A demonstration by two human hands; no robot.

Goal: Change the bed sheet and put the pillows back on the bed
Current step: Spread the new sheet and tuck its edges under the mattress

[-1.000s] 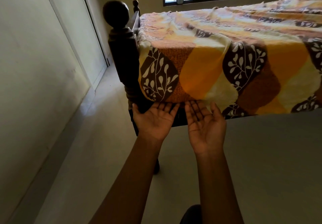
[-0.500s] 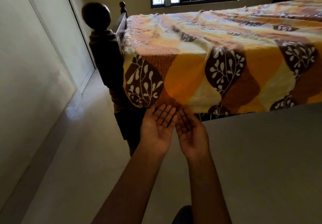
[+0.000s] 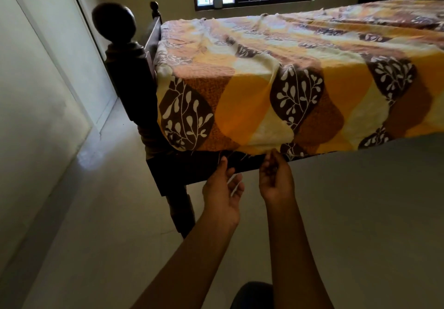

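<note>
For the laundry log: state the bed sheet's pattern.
The bed sheet: orange, yellow, cream waves, brown white-leaf patches; head view.

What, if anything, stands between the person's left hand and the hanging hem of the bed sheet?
Nothing visible. The left hand is open just below the hem of the bed sheet, with only the dark bed frame behind it. The right hand appears to pinch that hem.
</note>
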